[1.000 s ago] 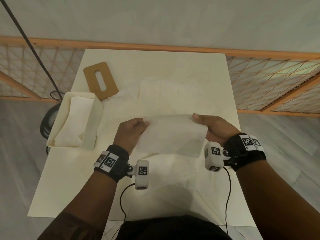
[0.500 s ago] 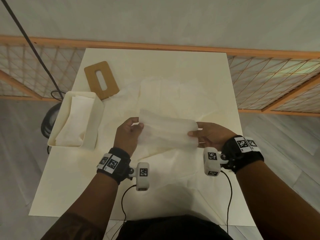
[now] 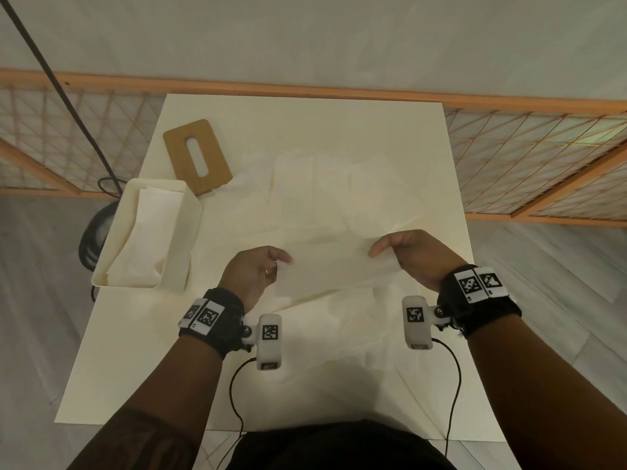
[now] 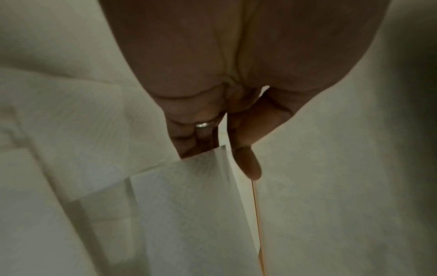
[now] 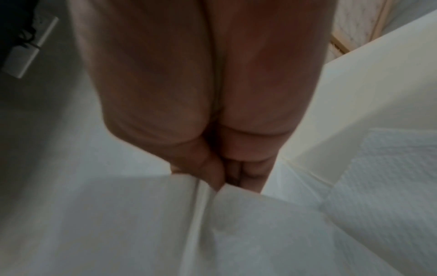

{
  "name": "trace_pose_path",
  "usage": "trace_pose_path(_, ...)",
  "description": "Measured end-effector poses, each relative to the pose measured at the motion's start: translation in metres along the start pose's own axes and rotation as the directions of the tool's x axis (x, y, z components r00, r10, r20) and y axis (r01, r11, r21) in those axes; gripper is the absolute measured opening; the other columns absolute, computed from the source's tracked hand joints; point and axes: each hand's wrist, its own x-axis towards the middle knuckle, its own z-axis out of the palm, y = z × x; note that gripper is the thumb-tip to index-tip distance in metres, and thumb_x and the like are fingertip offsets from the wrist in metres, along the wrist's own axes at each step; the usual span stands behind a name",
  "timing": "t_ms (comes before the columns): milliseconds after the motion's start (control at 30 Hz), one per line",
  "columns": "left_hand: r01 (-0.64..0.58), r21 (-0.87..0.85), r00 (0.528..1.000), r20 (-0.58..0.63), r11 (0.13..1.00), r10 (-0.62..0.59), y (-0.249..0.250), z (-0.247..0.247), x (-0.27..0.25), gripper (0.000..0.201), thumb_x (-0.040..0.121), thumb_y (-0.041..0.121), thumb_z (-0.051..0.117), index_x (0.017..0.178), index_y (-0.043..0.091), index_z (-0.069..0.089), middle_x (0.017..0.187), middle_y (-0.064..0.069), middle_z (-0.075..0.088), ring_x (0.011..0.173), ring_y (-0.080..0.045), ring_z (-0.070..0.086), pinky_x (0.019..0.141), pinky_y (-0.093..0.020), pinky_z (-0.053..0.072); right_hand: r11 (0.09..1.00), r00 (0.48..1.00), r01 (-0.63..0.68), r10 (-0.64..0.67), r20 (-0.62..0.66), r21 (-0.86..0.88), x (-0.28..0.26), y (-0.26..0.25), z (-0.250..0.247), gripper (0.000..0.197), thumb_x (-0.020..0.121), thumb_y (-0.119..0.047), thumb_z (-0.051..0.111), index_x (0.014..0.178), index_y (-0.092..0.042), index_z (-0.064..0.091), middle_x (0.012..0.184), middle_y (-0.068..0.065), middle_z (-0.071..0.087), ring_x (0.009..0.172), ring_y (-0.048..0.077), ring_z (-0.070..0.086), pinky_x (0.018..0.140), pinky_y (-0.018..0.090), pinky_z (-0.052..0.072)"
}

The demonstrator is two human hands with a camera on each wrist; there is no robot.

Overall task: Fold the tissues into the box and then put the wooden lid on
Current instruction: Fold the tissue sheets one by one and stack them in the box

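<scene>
A white tissue (image 3: 327, 271) is pinched at its left edge by the left hand (image 3: 252, 271), at its right by the right hand (image 3: 412, 256), over the table (image 3: 305, 123).

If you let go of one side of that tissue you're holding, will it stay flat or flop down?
Probably flop. The tissue looks thin and creased, and it only stays spread because the left hand and right hand each pinch an end. It likely weighs very little, so it may drift rather than drop. Its edge looks soft, so hard tugging might tear it.
</scene>
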Motion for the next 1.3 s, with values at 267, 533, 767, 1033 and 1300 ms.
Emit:
trace_pose_path(267,0.055,0.183,0.998,-0.024,0.982,-0.051,-0.016,-0.002,-0.006,0.024,0.092,-0.007,0.062,0.098,0.009,0.079,0.113,-0.013,0.075,0.108,-0.034,0.069,0.095,-0.049,0.057,0.950,0.976,-0.216,0.212,0.044,0.227,-0.010,0.010,0.005,0.029,0.098,-0.013,0.056,0.117,0.002,0.072,0.121,0.011,0.074,0.113,0.031,0.069,0.093,0.036,0.056)
trace_pose_path(533,-0.017,0.679,1.000,0.005,0.734,0.018,-0.059,-0.019,-0.048,0.024,0.083,0.011,0.078,0.088,0.035,0.075,0.105,0.015,0.070,0.084,-0.007,0.067,0.072,-0.014,0.049,0.905,0.986,-0.156,0.164,-0.014,-0.396,-0.015,0.071,0.031,0.029,0.087,-0.007,0.076,0.105,-0.029,0.076,0.119,-0.002,0.071,0.089,0.013,0.072,0.072,0.023,0.059)
trace_pose_path(767,-0.111,0.853,0.988,0.039,0.511,0.150,-0.100,-0.011,-0.047,0.024,0.078,0.002,0.071,0.087,0.023,0.065,0.112,0.002,0.049,0.087,-0.015,0.055,0.080,-0.030,0.051,0.653,0.971,-0.143,-0.052,-0.232,-0.744,0.004,0.074,0.059,0.014,0.090,-0.022,0.072,0.101,-0.030,0.069,0.122,-0.003,0.055,0.116,0.016,0.050,0.103,0.036,0.045)
trace_pose_path(1033,-0.122,0.934,0.981,0.062,0.337,0.186,-0.103,-0.001,-0.045,0.056,0.087,0.034,0.069,0.136,0.028,0.044,0.134,0.006,0.049,0.118,-0.022,0.048,0.103,-0.032,0.041,0.610,0.989,-0.131,0.131,-0.064,-0.781,0.077,0.045,0.155,0.033,0.089,-0.047,0.068,0.098,-0.015,0.073,0.099,0.002,0.073,0.095,0.024,0.069,0.078,0.030,0.053)
trace_pose_path(1300,-0.133,0.959,0.985,0.099,0.250,0.144,-0.100,-0.005,-0.038,0.053,0.089,0.035,0.064,0.139,0.024,0.049,0.138,0.001,0.048,0.123,-0.025,0.044,0.108,-0.038,0.039,0.795,0.998,-0.049,0.016,-0.059,-0.605,0.086,0.028,0.163,0.028,0.093,-0.038,0.067,0.077,-0.017,0.059,0.074,-0.004,0.054,0.077,0.019,0.052,0.065,0.030,0.039)
